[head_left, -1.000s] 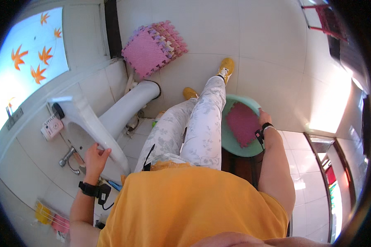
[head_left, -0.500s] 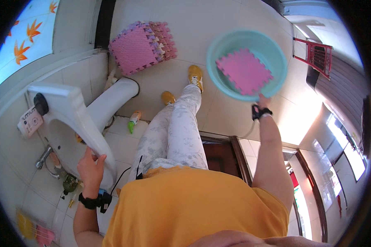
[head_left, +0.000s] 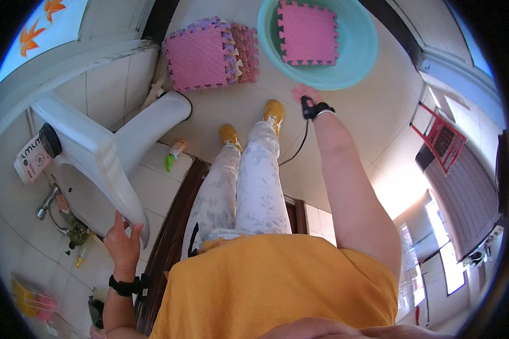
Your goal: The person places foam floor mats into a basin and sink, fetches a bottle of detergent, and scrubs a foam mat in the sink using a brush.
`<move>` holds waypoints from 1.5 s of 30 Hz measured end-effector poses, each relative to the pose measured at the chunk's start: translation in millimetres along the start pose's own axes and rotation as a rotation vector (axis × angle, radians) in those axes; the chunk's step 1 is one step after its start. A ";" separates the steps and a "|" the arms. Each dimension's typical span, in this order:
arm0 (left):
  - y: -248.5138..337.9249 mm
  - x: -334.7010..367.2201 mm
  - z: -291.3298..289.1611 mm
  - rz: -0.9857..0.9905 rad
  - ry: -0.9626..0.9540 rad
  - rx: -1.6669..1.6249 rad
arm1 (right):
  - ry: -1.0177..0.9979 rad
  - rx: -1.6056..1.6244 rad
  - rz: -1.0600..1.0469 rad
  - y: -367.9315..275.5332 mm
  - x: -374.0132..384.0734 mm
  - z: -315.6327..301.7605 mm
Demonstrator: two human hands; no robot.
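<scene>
My left hand [head_left: 123, 240] rests at the near rim of a white washbasin [head_left: 104, 181], its fingers apart and the thumb stretched out; the fingers' far side is hidden. My right hand [head_left: 305, 93] reaches out low, just below the near edge of a light green plastic tub [head_left: 353, 70]. Its fingers are blurred but look spread, with nothing seen in them. A pink foam puzzle mat [head_left: 308, 34] lies inside the tub. Left of the tub stands a stack of similar pink and purple foam mats [head_left: 201, 56].
The washbasin's pedestal [head_left: 152, 124] stands on my left, near a small orange-and-white bottle with a green cap [head_left: 175, 154]. A metal faucet [head_left: 48, 203] sits at the basin. To the right is a red folding-frame object [head_left: 438, 141]. A dark wooden threshold [head_left: 175, 226] runs beside my legs.
My right hand has come off the tub's near rim and moved left. The tub and stack now appear higher in view, with the mat in the tub turned squarer. My left hand stays on the washbasin.
</scene>
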State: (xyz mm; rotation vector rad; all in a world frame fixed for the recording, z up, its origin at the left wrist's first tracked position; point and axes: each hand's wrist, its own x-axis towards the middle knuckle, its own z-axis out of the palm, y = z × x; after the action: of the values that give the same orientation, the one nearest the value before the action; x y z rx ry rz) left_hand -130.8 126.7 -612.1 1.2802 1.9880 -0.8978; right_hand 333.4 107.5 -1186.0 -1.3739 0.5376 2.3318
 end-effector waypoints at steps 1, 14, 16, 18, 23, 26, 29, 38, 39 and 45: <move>-15.6 -3.9 -5.5 -0.023 0.013 0.015 | 0.137 -0.066 0.019 26.5 17.6 52.6; -214.8 103.3 0.0 -0.008 0.160 -0.102 | 0.101 -1.004 0.073 170.0 284.3 375.0; -253.4 118.6 -3.2 -0.018 0.161 -0.090 | 0.162 -0.976 0.061 204.3 326.0 410.2; -281.9 124.5 -0.5 -0.024 0.162 -0.084 | 0.230 -0.951 0.045 229.4 360.9 430.3; -327.1 116.4 7.5 -0.072 0.114 -0.049 | 0.180 -1.177 -0.056 273.4 418.3 436.1; -352.7 114.7 9.6 -0.086 0.116 -0.062 | 0.140 -1.177 -0.048 306.1 439.6 440.6; -374.0 115.0 20.8 -0.078 0.115 -0.120 | 0.028 -1.700 -0.083 307.0 464.7 417.1; -380.8 133.9 19.4 0.059 0.245 -0.174 | 0.226 -1.682 -0.225 269.6 408.5 457.5; -378.9 128.8 15.3 0.037 0.237 -0.156 | 0.101 -1.357 -0.257 286.4 393.2 491.8; -365.4 59.4 -53.5 0.038 0.249 -0.158 | -0.208 -0.457 -0.368 225.9 124.5 584.6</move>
State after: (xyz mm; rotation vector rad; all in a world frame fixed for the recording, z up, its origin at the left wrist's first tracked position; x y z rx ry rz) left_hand -497.3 88.9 -547.7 1.3884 2.1681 -0.5722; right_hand -267.8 224.5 -1003.8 -1.2530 -0.3076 2.3215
